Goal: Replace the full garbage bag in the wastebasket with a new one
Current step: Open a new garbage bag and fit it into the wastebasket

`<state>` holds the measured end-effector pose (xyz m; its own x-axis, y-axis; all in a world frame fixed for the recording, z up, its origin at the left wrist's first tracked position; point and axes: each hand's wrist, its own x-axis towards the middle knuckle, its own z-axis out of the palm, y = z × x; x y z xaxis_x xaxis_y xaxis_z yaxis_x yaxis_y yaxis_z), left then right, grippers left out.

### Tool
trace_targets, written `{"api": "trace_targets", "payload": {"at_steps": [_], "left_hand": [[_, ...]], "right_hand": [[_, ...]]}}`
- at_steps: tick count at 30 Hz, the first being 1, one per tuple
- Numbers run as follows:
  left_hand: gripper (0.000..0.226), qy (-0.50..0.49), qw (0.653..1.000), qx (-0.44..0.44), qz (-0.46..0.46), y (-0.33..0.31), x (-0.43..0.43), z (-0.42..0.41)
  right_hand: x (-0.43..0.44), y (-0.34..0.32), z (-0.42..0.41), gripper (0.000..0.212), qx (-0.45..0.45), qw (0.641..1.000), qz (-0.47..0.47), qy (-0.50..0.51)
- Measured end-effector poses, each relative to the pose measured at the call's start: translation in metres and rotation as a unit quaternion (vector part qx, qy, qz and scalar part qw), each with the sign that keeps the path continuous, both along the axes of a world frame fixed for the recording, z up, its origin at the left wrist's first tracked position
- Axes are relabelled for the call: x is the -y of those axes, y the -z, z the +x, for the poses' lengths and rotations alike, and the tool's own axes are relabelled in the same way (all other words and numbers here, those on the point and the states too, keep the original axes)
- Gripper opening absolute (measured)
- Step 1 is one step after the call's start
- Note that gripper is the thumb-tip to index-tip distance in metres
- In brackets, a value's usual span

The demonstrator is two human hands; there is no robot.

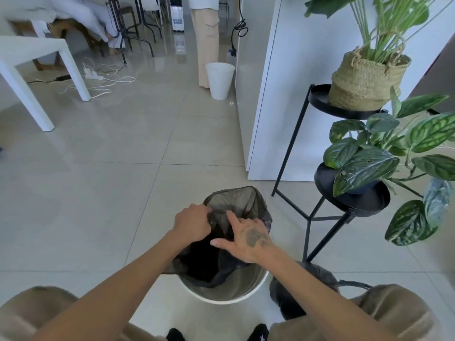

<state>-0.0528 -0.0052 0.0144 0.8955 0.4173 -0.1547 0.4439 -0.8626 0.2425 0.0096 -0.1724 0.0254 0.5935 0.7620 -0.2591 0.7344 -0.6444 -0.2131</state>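
Observation:
A white round wastebasket [221, 292] stands on the floor between my knees. A new black garbage bag [240, 205] hangs over it, its mouth spread wide at the far side and its body drooping into the basket. My left hand [193, 223] is closed on the bag's left edge. My right hand [248, 238] lies across the bag's near edge with fingers spread, pressing the plastic. The full dark garbage bag [293, 299] sits on the floor just right of the basket, partly hidden by my right forearm.
A black two-tier plant stand [317, 217] with leafy plants stands close on the right. A white cabinet [283, 94] is behind it. A second white wastebasket [220, 80] and a person's legs are farther off. White table [37, 52] and loose cables far left.

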Motion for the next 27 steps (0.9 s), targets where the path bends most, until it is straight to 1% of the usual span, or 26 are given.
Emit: {"api": "trace_targets", "payload": {"at_steps": [1,2,3,5,7,8,11,12,15,17,18,20,21,23,25,27], "left_hand": [[0.043,-0.002,1.0,0.008,0.003,0.001,0.001,-0.002],[0.041,-0.002,1.0,0.011,0.012,0.001,0.0,-0.005],[0.038,0.0,1.0,0.007,0.026,0.001,-0.001,-0.009],[0.032,0.001,0.998,-0.011,0.058,0.004,-0.004,-0.017],[0.026,-0.005,0.996,-0.025,0.087,0.009,-0.008,-0.025],[0.028,-0.01,0.994,-0.03,0.103,0.009,-0.009,-0.028],[0.06,-0.04,0.988,-0.051,0.142,0.011,-0.013,-0.035],[0.066,-0.045,0.986,-0.057,0.149,0.013,-0.015,-0.037],[0.073,-0.049,0.976,-0.092,0.189,0.017,-0.024,-0.043],[0.078,-0.043,0.967,-0.108,0.224,0.016,-0.029,-0.047],[0.081,-0.039,0.966,-0.108,0.23,0.015,-0.03,-0.048],[0.087,-0.032,0.97,-0.111,0.215,0.01,-0.031,-0.047],[0.091,-0.026,0.973,-0.117,0.197,0.008,-0.029,-0.046],[0.098,-0.017,0.979,-0.126,0.16,0.005,-0.024,-0.042],[0.1,-0.003,0.983,-0.123,0.136,0.003,-0.02,-0.039],[0.094,0.01,0.988,-0.112,0.11,0.001,-0.016,-0.036]], "right_hand": [[0.003,0.009,-0.001,0.101,-0.003,0.999,-0.033,0.011],[0.007,0.015,0.0,0.103,0.01,0.998,-0.067,0.01],[0.012,0.018,0.001,0.1,0.032,0.995,-0.1,0.001],[0.022,0.019,0.007,0.084,0.061,0.989,-0.132,-0.022],[0.032,0.016,0.015,0.068,0.064,0.989,-0.125,-0.044],[0.037,0.014,0.019,0.062,0.063,0.989,-0.121,-0.054],[0.047,0.008,0.026,0.056,0.072,0.987,-0.125,-0.076],[0.051,0.005,0.027,0.057,0.078,0.985,-0.129,-0.078],[0.063,-0.007,0.032,0.059,0.089,0.981,-0.16,-0.06],[0.07,-0.011,0.039,0.06,0.094,0.977,-0.192,-0.025],[0.072,-0.013,0.043,0.058,0.099,0.973,-0.208,-0.003],[0.073,-0.019,0.047,0.053,0.118,0.965,-0.232,0.038],[0.072,-0.022,0.048,0.052,0.128,0.963,-0.231,0.053],[0.064,-0.027,0.043,0.05,0.144,0.969,-0.186,0.075],[0.052,-0.029,0.033,0.046,0.156,0.98,-0.092,0.083],[0.038,-0.026,0.016,0.039,0.138,0.99,0.01,0.032]]}}
